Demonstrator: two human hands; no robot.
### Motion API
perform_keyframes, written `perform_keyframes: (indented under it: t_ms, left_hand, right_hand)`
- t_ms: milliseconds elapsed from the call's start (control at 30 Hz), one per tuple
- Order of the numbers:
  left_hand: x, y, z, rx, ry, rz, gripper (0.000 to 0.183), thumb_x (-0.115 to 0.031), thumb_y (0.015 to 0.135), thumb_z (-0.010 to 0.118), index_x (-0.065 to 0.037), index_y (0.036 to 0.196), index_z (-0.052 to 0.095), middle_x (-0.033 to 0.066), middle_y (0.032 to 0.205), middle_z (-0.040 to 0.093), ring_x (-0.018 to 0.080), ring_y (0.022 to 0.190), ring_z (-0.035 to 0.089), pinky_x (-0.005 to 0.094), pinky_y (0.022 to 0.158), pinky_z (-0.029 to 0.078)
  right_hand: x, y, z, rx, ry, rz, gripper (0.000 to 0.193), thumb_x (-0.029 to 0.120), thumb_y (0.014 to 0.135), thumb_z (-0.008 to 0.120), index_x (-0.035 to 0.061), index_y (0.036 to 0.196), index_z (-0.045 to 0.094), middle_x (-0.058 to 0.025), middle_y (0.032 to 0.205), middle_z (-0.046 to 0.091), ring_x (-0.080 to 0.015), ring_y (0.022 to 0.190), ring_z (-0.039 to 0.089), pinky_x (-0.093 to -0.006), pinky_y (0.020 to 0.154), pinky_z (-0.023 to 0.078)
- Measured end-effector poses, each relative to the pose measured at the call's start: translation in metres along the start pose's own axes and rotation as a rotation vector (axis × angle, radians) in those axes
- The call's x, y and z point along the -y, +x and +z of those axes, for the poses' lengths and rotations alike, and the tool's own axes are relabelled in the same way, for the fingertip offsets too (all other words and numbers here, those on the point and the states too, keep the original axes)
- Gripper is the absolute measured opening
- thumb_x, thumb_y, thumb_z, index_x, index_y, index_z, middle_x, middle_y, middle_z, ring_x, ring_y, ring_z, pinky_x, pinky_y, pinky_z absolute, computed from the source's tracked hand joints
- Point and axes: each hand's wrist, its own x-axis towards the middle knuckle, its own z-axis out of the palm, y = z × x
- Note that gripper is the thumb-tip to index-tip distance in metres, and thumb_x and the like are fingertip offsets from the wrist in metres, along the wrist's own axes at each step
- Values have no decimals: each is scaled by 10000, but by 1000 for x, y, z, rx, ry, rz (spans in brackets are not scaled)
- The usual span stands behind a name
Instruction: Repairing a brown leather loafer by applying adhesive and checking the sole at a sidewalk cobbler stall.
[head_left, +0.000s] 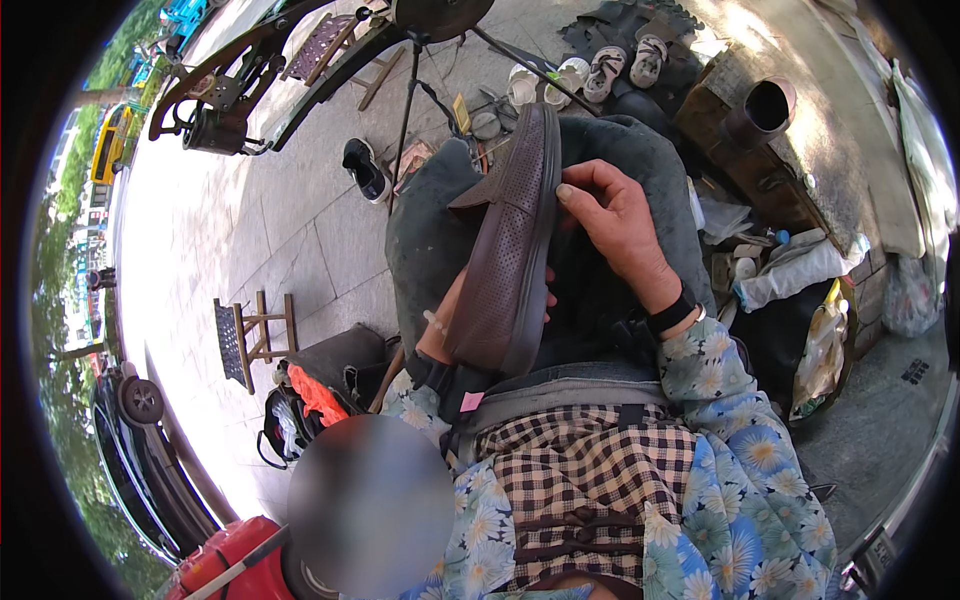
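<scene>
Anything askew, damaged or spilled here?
Two mild oddities. The held brown shoe has a pointed flap jutting from its upper: torn or just the tongue, can't tell. One dark shoe sits alone on the paving, no mate beside it, apart from the pale shoes. No spill stands out.
</scene>
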Motion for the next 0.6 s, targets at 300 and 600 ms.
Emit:
perform_keyframes:
  t_ms: [300, 600]
  left_hand:
    - [16, 22, -34, -172, 152, 183, 420, -267, 938, 435, 50, 1214, 431, 173, 1036, 571, 246, 895, 612, 328, 736, 547]
    - [9, 20, -23, -260, -96, 136, 381, -98, 880, 493, -12, 1245, 424, 100, 1008, 587, 143, 796, 614, 243, 696, 524]
  right_hand:
    - [-6, 1, 0, 133, -6, 16, 441, 15, 758, 634, -19, 1181, 516, -42, 882, 580, -78, 752, 572, -216, 658, 489]
    - [0, -6, 1, 229, 241, 155, 579, -36, 725, 619, -26, 1271, 424, -83, 1029, 492, -127, 813, 568, -260, 711, 519]
